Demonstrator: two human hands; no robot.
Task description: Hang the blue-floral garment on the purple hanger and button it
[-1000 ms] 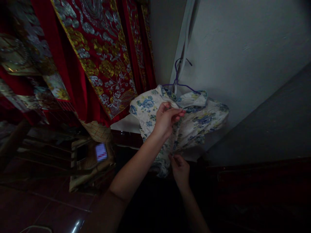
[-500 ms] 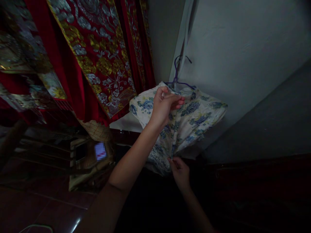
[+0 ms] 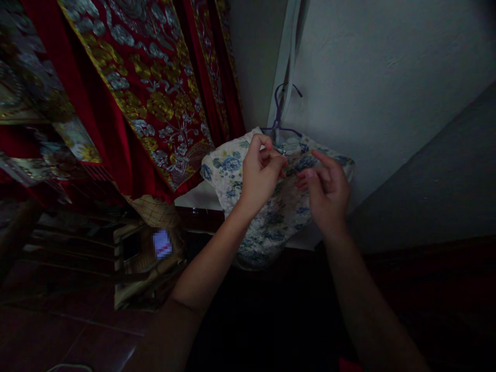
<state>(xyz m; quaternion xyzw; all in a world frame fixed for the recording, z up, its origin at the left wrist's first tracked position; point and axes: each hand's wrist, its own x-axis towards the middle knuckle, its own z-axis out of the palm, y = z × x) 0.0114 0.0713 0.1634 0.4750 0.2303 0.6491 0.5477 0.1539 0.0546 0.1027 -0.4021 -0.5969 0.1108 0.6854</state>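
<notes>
A white shirt (image 3: 228,168) with blue flowers hangs on a purple hanger (image 3: 278,116) against the wall. My left hand (image 3: 258,178) is at the shirt's neckline, with thumb and fingers closed together on the cloth at the front opening. The exact edge between its fingertips is hard to make out in the dim light. To its right, my right hand (image 3: 329,194) is in front of the upper chest of the shirt. Its fingers are partly curled and apart, holding nothing that I can see.
Red cloth with gold and silver embroidery (image 3: 158,103) hangs at the left. A pale strap (image 3: 284,67) runs down the wall (image 3: 387,77) behind the hanger. Below left stands a bamboo seat (image 3: 149,266) with a dark flat object (image 3: 130,246) on it.
My right hand has let go of the shirt's lower front and risen to chest level beside my left hand. The lower front now hangs down loosely. My left hand has stayed at the neckline.
</notes>
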